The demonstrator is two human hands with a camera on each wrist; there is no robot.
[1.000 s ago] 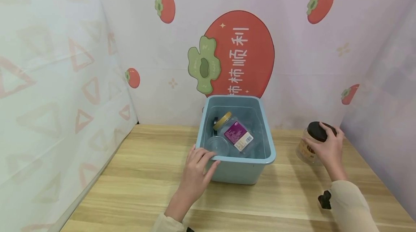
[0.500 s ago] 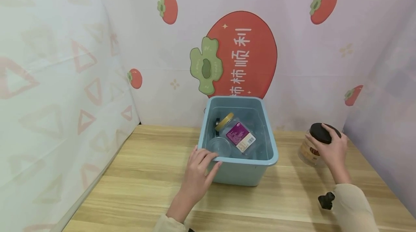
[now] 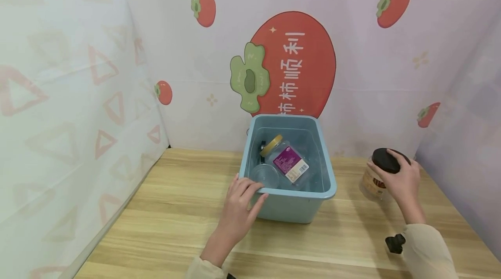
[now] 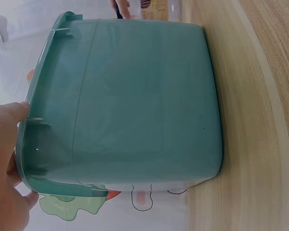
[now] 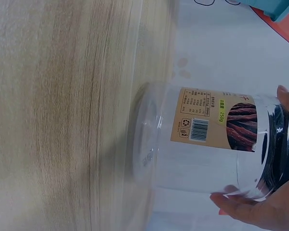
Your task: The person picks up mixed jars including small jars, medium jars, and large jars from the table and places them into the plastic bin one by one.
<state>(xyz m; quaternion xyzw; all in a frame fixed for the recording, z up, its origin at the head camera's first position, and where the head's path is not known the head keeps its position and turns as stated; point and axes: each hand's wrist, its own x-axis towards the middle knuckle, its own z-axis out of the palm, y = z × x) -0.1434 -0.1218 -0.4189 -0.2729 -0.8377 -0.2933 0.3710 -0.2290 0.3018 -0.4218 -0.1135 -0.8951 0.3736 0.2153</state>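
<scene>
In the head view my left hand [image 3: 236, 211] holds the near left corner of a light blue plastic bin [image 3: 289, 207]. Its fingers lie over the rim, and the thumb is on the outer side. At the right, my right hand [image 3: 403, 181] grips a clear plastic jar [image 3: 371, 183] by its black lid [image 3: 385, 160]. The jar stands upright on the table, and its brown label [image 5: 214, 118] shows in the right wrist view. Inside the bin lies a clear jar with a purple label [image 3: 287, 161] and yellow lid [image 3: 271, 145], tilted, beside a round clear container [image 3: 265, 176].
A small dark object [image 3: 262, 151] is partly hidden at the bin's left inner wall. The wooden table [image 3: 176, 218] runs back to a white curtain [image 3: 188, 118] with red persimmon prints. More hanging cloth [image 3: 78, 140] borders the left side.
The head view has shifted slightly, so the scene sits a little farther right. Both hands keep their holds on the bin and the jar, with no clear movement of either.
</scene>
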